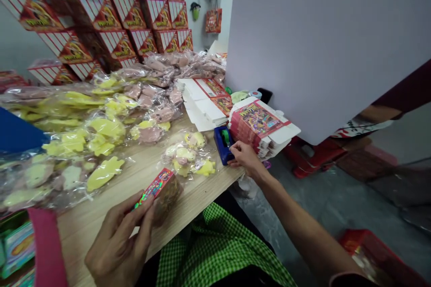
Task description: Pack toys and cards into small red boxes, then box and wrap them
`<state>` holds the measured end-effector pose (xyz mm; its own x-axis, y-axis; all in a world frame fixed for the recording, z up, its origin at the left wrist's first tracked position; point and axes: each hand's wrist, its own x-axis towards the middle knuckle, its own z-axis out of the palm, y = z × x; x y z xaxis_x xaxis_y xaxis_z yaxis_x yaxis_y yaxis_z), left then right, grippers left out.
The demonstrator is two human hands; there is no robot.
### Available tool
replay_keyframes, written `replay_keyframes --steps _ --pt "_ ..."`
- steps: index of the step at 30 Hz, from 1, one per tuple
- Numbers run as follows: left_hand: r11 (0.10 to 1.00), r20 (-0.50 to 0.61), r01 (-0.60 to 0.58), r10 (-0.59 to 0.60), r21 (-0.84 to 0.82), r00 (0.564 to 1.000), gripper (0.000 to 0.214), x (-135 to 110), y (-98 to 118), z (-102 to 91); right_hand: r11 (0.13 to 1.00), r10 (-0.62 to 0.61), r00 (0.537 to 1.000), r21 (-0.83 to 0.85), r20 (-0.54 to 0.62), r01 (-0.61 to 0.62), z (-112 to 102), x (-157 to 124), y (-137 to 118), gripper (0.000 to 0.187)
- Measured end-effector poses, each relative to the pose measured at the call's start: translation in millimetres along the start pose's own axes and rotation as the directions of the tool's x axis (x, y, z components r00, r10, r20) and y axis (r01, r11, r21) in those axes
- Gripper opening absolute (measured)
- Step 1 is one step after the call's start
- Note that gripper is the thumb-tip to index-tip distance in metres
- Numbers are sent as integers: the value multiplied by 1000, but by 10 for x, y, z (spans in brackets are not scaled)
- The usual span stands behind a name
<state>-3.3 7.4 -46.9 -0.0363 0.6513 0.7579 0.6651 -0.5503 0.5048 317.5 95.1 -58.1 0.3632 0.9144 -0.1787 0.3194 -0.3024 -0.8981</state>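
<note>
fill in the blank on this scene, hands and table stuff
The left hand holds a small red ____. The right hand rests on a blue ____. The table has a top of pale ____. The plastic bags on it hold yellow and ____ shapes.

box; tape dispenser; wood; pink

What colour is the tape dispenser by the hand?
The tape dispenser is blue, and it shows best in the head view.
</note>
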Motion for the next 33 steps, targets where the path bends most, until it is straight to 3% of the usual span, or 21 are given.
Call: replay_keyframes --steps 4,10,15,17,19,22,24,25,28,31,33 --pt "978 47 -122 115 169 992 25 -8 -22 -33 997 -54 998 48 -24 55 -17 -120 83 10" --pt "976 44 -108 102 187 994 14 -29 12 -6 986 -168 972 -12 -164 169 29 -285 398 20" --pt "963 86 -161 145 216 986 18 34 162 -40 932 -361 908 -83 -213 352 -82 -608 245 14" --pt "967 109 -164 145 195 983 21 66 237 -48 877 -480 874 -85 -76 474 -50 -788 53 11" --pt "968 107 -180 163 174 981 23 87 279 -48 855 -518 834 70 189 514 78 -959 -168 13" --pt "963 117 -215 198 161 973 23 86 279 -57 863 -499 679 375 538 338 398 -1147 -476 16" --pt "963 121 -215 197 161 973 22 73 260 -70 871 -468 578 458 669 177 612 -1201 -626 37" --pt "964 122 -214 196 157 973 22 67 251 -76 875 -452 548 470 704 118 699 -1206 -682 51" --pt "968 98 -201 188 147 977 28 63 236 -83 890 -399 558 453 728 46 861 -1177 -782 71" --pt "975 60 -174 167 140 984 40 74 234 -86 921 -338 620 383 708 66 910 -1140 -807 69" --pt "978 99 -174 163 118 982 40 85 233 -94 933 -308 645 354 699 62 912 -1130 -801 69"
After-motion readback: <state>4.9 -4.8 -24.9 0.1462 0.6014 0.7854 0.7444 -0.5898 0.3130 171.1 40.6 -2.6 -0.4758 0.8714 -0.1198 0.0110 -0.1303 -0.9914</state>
